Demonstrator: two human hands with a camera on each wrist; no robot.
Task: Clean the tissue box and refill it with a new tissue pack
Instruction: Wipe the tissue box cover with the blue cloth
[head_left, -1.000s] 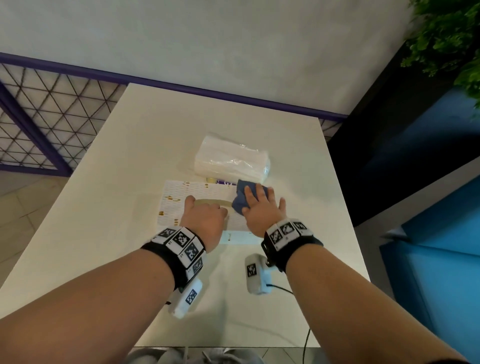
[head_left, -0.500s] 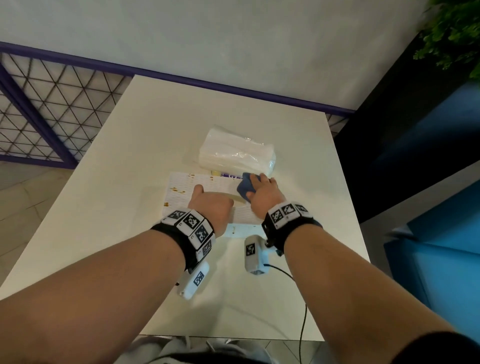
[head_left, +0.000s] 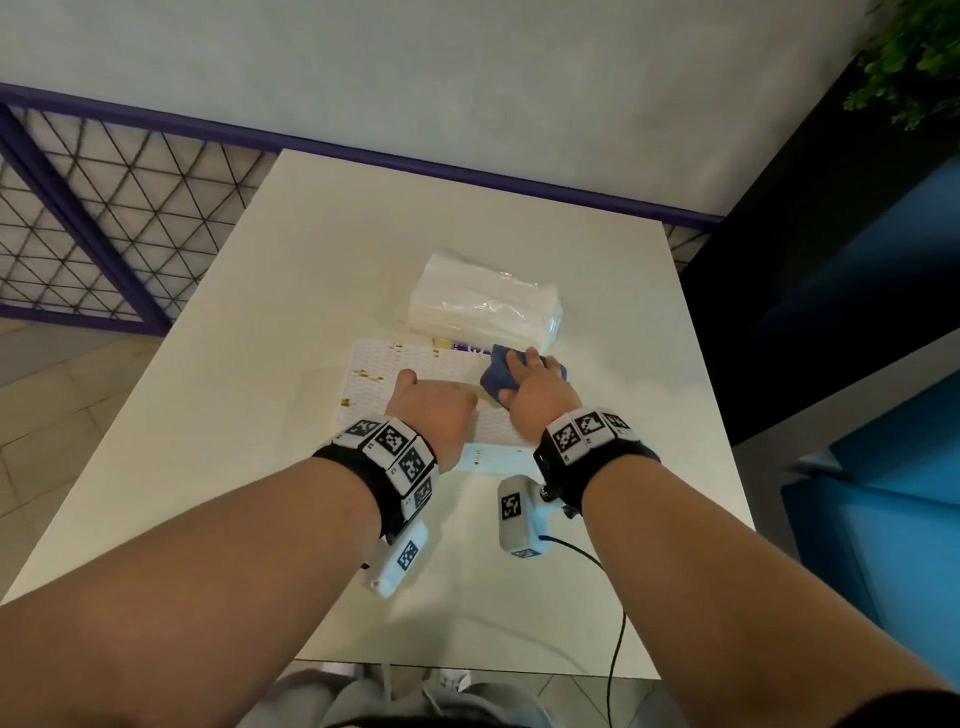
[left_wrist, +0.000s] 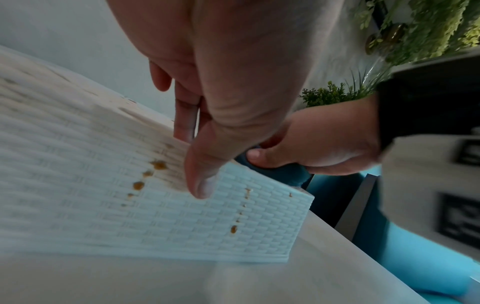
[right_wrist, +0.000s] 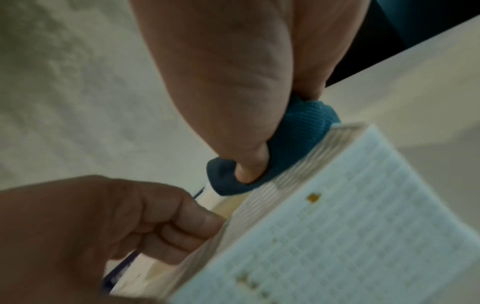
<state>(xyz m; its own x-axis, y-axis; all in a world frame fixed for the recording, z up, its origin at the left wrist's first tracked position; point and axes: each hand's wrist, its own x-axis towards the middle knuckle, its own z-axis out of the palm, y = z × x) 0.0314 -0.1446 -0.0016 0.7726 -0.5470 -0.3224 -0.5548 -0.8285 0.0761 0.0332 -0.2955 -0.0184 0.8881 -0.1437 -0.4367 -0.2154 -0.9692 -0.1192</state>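
A white woven-pattern tissue box (head_left: 374, 379) with brown stains lies on the table, also seen in the left wrist view (left_wrist: 78, 185) and the right wrist view (right_wrist: 337, 236). My left hand (head_left: 431, 410) grips it, fingers curled over its top edge (right_wrist: 182, 232) and thumb pressed on its near side (left_wrist: 202, 185). My right hand (head_left: 535, 395) holds a bunched blue cloth (head_left: 496, 382) against the box's top right end (right_wrist: 298, 139). A clear-wrapped new tissue pack (head_left: 483, 306) lies just behind the box.
The cream table (head_left: 270, 322) ends at a wall behind. A purple-framed mesh railing (head_left: 93, 218) is on the left, blue seating (head_left: 883, 467) on the right. A black cable (head_left: 618, 639) hangs over the near table edge. A purple-printed strip (head_left: 470, 347) shows between box and pack.
My right hand lay flat on the cloth; its fingers have curled and bunched the cloth at the box's right end. The left hand stays on the box.
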